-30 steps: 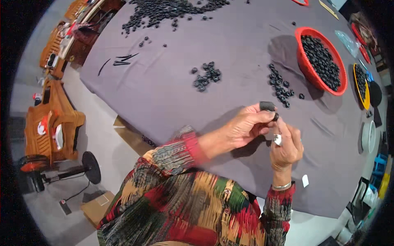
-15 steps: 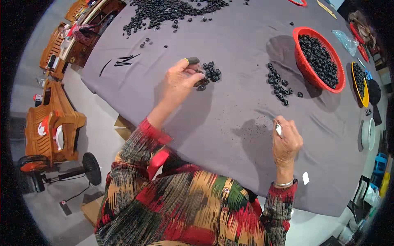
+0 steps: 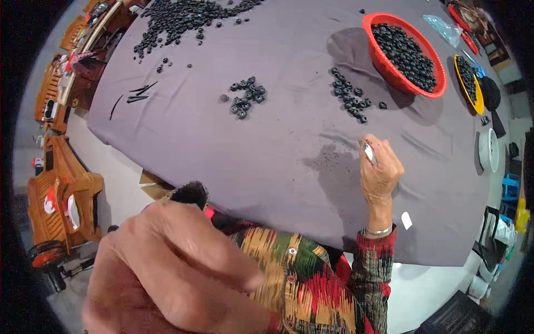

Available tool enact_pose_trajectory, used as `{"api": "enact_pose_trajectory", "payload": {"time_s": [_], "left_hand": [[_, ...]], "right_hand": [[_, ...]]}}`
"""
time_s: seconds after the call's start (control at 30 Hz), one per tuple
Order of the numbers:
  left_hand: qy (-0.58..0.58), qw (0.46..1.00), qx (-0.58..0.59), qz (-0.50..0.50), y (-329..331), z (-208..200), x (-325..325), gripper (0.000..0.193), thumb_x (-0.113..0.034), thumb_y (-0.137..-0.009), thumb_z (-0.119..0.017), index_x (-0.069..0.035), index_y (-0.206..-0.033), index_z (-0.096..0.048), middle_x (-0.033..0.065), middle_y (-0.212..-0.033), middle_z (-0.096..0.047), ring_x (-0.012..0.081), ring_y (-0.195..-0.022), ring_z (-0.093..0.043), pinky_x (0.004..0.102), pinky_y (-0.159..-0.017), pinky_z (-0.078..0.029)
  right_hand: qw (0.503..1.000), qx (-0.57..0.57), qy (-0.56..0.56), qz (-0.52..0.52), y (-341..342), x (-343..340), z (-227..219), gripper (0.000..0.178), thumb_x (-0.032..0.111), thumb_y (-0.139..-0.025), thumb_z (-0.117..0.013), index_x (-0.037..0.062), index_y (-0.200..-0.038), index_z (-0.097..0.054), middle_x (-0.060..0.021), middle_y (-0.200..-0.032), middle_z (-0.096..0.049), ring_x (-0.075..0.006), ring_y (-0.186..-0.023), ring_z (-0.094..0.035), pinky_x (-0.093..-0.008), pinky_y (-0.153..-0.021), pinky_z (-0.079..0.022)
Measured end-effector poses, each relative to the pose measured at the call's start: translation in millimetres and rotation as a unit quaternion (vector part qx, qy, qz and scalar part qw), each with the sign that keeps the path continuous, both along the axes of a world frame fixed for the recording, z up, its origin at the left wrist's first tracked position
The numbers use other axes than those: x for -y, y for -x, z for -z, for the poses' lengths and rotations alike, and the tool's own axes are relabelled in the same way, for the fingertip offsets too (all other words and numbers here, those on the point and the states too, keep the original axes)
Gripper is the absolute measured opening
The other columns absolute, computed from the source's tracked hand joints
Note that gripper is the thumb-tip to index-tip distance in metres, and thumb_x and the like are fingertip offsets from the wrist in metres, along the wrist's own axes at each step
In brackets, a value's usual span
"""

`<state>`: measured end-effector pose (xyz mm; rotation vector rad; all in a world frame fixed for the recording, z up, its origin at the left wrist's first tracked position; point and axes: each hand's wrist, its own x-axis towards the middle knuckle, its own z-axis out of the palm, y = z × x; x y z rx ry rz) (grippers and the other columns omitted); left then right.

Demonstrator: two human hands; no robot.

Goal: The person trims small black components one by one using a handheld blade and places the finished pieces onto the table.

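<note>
Very close to the camera at lower left, my left hand is large and blurred. Its fingers look bent, but their tips are hidden, and I cannot make out anything in them. My right hand is closed over the cloth, gripping a small white tool that shows between thumb and forefinger. Dark crumbs are scattered beside it. Beyond that hand lies a loose group of black bead-like balls. A second small cluster of black balls sits left of centre, with no hand on it.
A red basket full of black balls stands at the back right, near a yellow tray and a white bowl. A wide spread of balls covers the far left. Thin dark strips lie at left on the grey cloth.
My left hand has left the small cluster of balls and come up close to the camera. The view has shifted, while my right hand stays near the crumbs, still gripping the white tool.
</note>
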<state>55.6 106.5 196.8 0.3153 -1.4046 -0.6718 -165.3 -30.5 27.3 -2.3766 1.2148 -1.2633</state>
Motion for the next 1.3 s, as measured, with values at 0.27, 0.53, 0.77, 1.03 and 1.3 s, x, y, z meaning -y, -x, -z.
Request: {"api": "enact_pose_trajectory", "payload": {"time_s": [0.27,0.53,0.77,1.03,1.3], "left_hand": [[-0.053,0.980,0.108,0.161,-11,-11,19,0.010,0.003,-0.078,-0.066,0.000,-0.070,-0.067,0.0141,-0.068,-0.067,0.0195,-0.052,-0.063,0.0305,-0.048,-0.054],[0.079,0.989,-0.056,0.117,-14,22,-7,0.011,0.007,-0.079,-0.061,0.001,-0.071,-0.066,0.0133,-0.069,-0.069,0.0194,-0.051,-0.063,0.0300,-0.051,-0.056],[0.107,0.986,-0.086,0.098,-15,23,1,0.010,0.005,-0.079,-0.062,-0.001,-0.071,-0.062,0.0109,-0.066,-0.067,0.0174,-0.050,-0.063,0.0296,-0.050,-0.055],[-0.065,0.997,-0.037,0.001,14,4,23,0.023,-0.009,-0.078,-0.071,-0.016,-0.066,-0.053,0.0030,-0.051,-0.057,0.0138,-0.042,-0.056,0.0271,-0.040,-0.045],[-0.340,0.929,-0.131,-0.068,34,103,82,0.022,0.000,-0.089,-0.055,0.000,-0.111,-0.058,0.0013,-0.082,-0.058,0.0077,-0.065,-0.052,0.0220,-0.055,-0.043]], "right_hand": [[0.999,-0.003,-0.008,0.034,12,3,-1,0.015,-0.002,-0.075,-0.073,0.0009,-0.087,-0.066,-0.0097,-0.075,-0.064,-0.0206,-0.064,-0.060,-0.0276,-0.061,-0.048],[1.000,-0.002,0.009,0.026,11,9,1,0.014,-0.001,-0.075,-0.073,0.0024,-0.087,-0.066,-0.0085,-0.074,-0.063,-0.0195,-0.062,-0.057,-0.0267,-0.059,-0.046],[0.998,-0.002,0.006,0.056,16,17,2,0.014,0.000,-0.076,-0.070,0.0027,-0.089,-0.067,-0.0095,-0.076,-0.063,-0.0230,-0.065,-0.061,-0.0299,-0.061,-0.048],[0.992,-0.089,-0.026,0.088,21,25,-1,0.014,0.003,-0.077,-0.066,0.0021,-0.091,-0.065,-0.0130,-0.078,-0.059,-0.0334,-0.071,-0.060,-0.0394,-0.063,-0.048],[0.979,-0.185,-0.070,0.050,-3,42,4,0.020,0.012,-0.077,-0.069,0.0072,-0.096,-0.065,-0.0123,-0.086,-0.058,-0.0346,-0.074,-0.060,-0.0427,-0.062,-0.048]]}}
